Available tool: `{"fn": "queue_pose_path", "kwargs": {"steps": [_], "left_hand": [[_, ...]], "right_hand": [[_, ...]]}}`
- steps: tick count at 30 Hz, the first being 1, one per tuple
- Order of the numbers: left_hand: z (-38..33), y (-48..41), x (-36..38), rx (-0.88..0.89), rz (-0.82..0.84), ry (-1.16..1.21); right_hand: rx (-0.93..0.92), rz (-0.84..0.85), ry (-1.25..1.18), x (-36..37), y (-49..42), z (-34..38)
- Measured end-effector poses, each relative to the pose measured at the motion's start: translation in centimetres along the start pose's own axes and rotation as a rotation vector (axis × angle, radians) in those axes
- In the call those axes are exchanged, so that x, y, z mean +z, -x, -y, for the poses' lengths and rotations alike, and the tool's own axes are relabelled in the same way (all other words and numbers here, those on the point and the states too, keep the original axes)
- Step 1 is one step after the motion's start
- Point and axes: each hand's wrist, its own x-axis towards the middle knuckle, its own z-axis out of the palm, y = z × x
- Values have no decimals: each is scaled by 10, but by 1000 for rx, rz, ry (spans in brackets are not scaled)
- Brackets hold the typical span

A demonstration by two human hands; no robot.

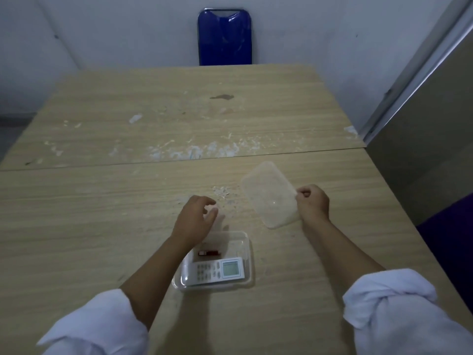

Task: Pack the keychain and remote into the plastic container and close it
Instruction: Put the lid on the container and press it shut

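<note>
**Lid held beside the filled container**

Remote point(219, 270) and keychain point(209, 252) lie inside the open plastic container point(245, 242) on the counter point(102, 226). Right hand point(312, 204) pinches the lid point(270, 194); left hand point(195, 220) hovers, fingers point(211, 215) loosely spread, empty.

We see the remote point(217, 271) and red keychain point(209, 252) lying in the open plastic container point(244, 254) on the wooden surface point(102, 213). Our right hand point(312, 203) pinches the translucent lid point(270, 194); our left hand point(195, 218) hovers empty, fingers loose.
</note>
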Motion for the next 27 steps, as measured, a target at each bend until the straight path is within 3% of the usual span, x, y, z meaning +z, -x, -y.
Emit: {"fn": "queue_pose_path", "kwargs": {"steps": [4, 7, 9, 11, 13, 19, 23, 27], "left_hand": [[3, -1, -21, -227, -42, 354], [9, -9, -37, -500, -56, 800], [13, -9, -49, -623, 32, 1086], [20, -7, -57, -673, 127, 1216], [29, -4, -58, -703, 112, 1292], [47, 14, -55, -728, 99, 1180], [48, 35, -52, -662, 111, 1120], [52, 52, -42, -593, 59, 833]], "right_hand": [[-180, 73, -78, 10, 32, 26], [-328, 135, -53, 15, 53, 38], [-402, 172, -36, 18, 65, 42], [-474, 209, -19, 19, 77, 45], [-533, 242, 8, 21, 90, 46], [-481, 210, 33, 27, 111, 37], [-235, 138, 38, 35, 121, 30], [-15, 146, 21, 40, 128, 18]]}}
